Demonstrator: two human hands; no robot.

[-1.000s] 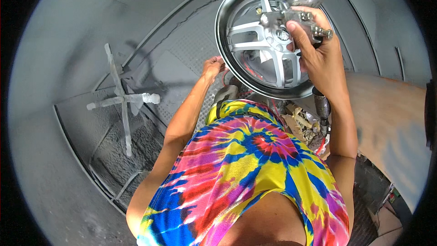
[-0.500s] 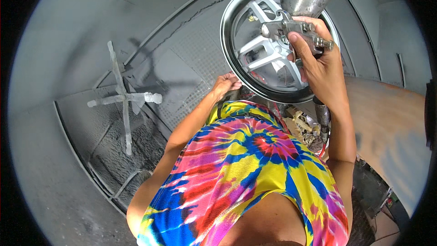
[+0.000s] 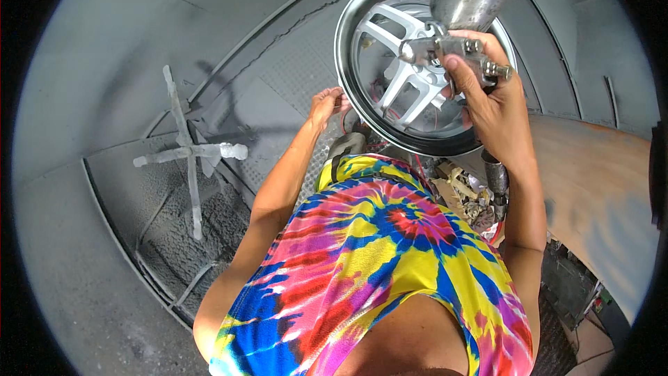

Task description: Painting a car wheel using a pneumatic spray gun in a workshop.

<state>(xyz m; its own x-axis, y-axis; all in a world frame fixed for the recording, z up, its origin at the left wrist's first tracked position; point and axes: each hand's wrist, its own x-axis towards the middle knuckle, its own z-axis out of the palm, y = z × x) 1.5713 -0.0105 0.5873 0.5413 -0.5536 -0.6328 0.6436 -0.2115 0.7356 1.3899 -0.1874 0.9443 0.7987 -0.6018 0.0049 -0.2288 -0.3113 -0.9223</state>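
Note:
My right hand [image 3: 490, 97] grips a metal spray gun [image 3: 452, 47], its thumb lying along the body. A dull silver cup [image 3: 470, 0] sits on top of the gun, whose nozzle end points left. Beneath the gun is a wheel rim [image 3: 400, 90] with silver spokes, a dark inner barrel and a bright outer lip; gun and hand cover its right part. At the rim's left edge is my left hand [image 3: 329, 104], fingers curled against the lip. What holds the wheel up is mostly hidden.
A cross-shaped stand [image 3: 186, 143] coated in grey stands to the left, near grey-dusted walls [image 3: 160, 14]. Crumpled paper [image 3: 470, 191] lies below the wheel, near a red hose [image 3: 419, 167]. A brown curved panel [image 3: 591, 188] fills the right side.
The wheel has turned, so its spokes stand at a different angle. My left hand has moved up and left along the rim's edge. The spray gun has hardly moved.

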